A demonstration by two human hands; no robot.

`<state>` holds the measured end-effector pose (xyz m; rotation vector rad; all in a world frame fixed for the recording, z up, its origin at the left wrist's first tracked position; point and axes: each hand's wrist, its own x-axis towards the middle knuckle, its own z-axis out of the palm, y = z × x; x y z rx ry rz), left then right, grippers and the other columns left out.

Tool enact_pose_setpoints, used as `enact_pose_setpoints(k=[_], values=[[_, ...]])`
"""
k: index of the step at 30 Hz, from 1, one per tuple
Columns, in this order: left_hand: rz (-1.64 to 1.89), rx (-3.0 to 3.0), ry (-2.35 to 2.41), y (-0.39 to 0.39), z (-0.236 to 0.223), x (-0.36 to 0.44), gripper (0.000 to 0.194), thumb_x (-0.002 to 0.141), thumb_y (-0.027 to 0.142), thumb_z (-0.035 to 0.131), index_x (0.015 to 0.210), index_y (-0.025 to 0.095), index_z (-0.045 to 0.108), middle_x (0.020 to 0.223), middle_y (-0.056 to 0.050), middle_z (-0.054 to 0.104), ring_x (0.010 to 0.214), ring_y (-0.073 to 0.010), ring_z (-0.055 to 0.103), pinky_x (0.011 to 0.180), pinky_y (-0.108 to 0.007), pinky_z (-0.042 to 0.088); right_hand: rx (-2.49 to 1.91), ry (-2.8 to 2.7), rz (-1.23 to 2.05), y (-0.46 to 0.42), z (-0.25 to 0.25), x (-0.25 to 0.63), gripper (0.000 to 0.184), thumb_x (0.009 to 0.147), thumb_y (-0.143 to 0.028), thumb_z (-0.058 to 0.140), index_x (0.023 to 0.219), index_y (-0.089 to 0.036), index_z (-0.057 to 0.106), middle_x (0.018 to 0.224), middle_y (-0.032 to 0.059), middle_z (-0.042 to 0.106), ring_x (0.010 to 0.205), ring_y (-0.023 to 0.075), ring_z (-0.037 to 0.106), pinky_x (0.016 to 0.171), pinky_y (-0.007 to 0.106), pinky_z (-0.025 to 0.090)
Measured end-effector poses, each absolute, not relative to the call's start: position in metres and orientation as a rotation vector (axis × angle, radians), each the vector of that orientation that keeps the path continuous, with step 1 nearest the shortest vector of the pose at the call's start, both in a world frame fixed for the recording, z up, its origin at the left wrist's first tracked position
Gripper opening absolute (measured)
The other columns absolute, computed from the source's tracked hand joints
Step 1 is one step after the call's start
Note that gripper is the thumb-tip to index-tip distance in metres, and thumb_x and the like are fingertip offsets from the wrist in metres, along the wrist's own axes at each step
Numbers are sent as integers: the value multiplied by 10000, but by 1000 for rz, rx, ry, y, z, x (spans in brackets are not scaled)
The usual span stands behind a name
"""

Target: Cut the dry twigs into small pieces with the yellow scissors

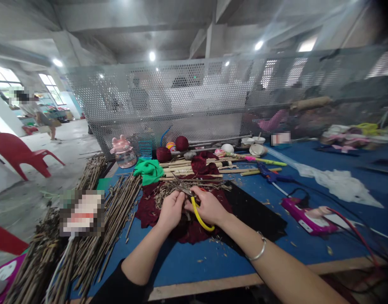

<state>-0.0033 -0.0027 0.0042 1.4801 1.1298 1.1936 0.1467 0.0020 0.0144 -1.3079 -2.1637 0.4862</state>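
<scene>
A: What are the hands on from where you're sitting?

B: I'm miles off on the head cam, clock centred on the hands. They're close together. My right hand [211, 207] is wrapped around a pair of scissors [198, 217], yellow handle loop poking out toward 5, blades angled up to 11.

A: And the left?

B: Left hand [171, 210] is bunched up by the blades, over the dried stems [164, 194]. Can't tell if it's actually gripping any, the fingers hide it. The stems lie just past the fingertips, 10 round to 12, on a crumpled dark red cloth [192, 236].

A: Much else around?

B: Yeah, busy blue table [181, 266] lol. Loose pile of thin sticks [118, 207] at 9, green cloth [149, 169] at 10 with a pink-topped bottle [122, 154] farther out. Dark red ball [181, 143] near 12. Black sheet [257, 211] right beside me at 3, magenta power strip [297, 211] beyond it, and a blue glue gun [273, 174] between 2 and 3.
</scene>
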Motion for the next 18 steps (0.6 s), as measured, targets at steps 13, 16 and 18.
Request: enact_pose_setpoints(k=[13,16,18], values=[[1174,1680,1235,-5,5,-4,309,812,389,399,665,170,561,614,-9,567,564,-128,494,548,-223,375,-1284,-2181,445,2,14,148,371,707,-389,588,1015,-220,471,848,17,582,736,154,529,652,244,370],[1187,1697,1260,-6,6,-4,311,811,394,398,627,175,521,580,8,533,548,-119,478,527,-214,363,-1270,-2160,485,3,10,147,318,719,-386,578,973,-220,481,765,-1,587,672,140,526,613,226,362],[1183,1697,1255,-7,7,-4,311,811,399,395,612,178,488,565,17,505,533,-114,478,510,-208,367,-1271,-2149,531,4,6,147,295,735,-385,561,966,-219,481,700,-14,578,605,126,512,568,212,350]])
